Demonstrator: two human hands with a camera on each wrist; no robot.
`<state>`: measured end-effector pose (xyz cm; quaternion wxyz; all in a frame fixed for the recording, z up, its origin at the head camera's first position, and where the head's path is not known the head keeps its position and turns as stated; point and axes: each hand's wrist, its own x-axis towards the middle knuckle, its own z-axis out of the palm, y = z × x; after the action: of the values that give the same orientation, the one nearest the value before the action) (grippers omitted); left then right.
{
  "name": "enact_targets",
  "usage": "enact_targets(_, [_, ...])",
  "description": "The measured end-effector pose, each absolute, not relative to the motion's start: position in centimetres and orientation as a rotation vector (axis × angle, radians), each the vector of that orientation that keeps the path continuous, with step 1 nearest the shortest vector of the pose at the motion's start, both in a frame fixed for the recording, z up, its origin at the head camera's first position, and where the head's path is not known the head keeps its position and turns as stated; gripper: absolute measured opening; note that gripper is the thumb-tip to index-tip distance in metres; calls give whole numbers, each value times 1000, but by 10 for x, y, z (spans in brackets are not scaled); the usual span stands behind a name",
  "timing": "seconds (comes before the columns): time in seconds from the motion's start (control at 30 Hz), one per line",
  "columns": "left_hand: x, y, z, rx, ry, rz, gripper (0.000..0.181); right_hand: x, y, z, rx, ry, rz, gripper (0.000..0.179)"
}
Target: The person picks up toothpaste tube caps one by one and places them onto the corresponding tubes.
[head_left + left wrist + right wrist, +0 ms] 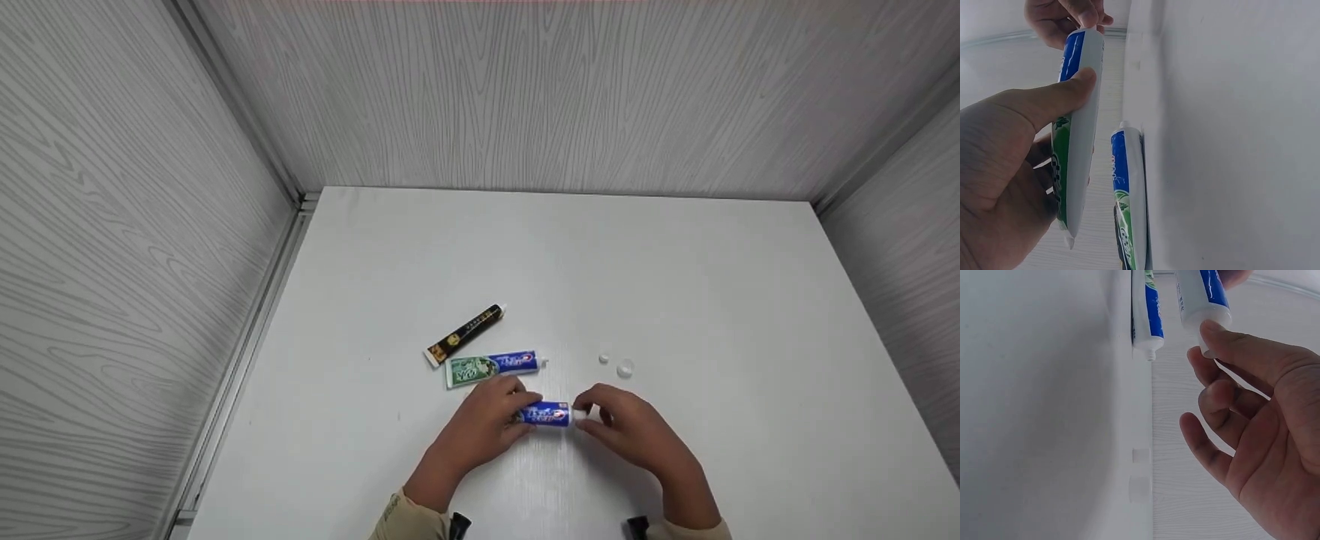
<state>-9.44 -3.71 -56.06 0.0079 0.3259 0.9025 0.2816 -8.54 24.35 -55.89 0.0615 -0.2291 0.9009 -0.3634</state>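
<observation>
My left hand [484,424] grips a blue, green and white toothpaste tube [551,414], its thumb along one side in the left wrist view. At the tube's right end, my right hand [634,429] pinches the white cap [579,415] between thumb and index finger. The other right fingers curl loosely, as the right wrist view shows. Just beyond the left hand lies a second blue-and-green toothpaste tube [517,363], its bare nozzle [1151,355] pointing right. The left hand hides the rear of the held tube in the head view.
A black tube [466,334] with gold print lies slantwise behind the second toothpaste tube. Two loose white caps, a small one [604,358] and a larger one [625,368], sit beyond my right hand. Grey wood-grain panels [525,97] border the white table [675,277].
</observation>
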Motion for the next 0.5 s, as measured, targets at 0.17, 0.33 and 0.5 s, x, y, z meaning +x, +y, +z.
enact_targets(0.17, [-94, -37, -562, 1018, 2821, 905, 37, -85, 243, -559, -671, 2754, -1076, 20])
enact_targets(0.33, [-95, -37, -561, 1022, 2845, 885, 37, -86, 241, -559, -654, 2731, -1104, 22])
enact_targets(0.5, [-96, -37, -564, 1009, 2842, 869, 37, -87, 242, -559, -686, 2700, -1137, 22])
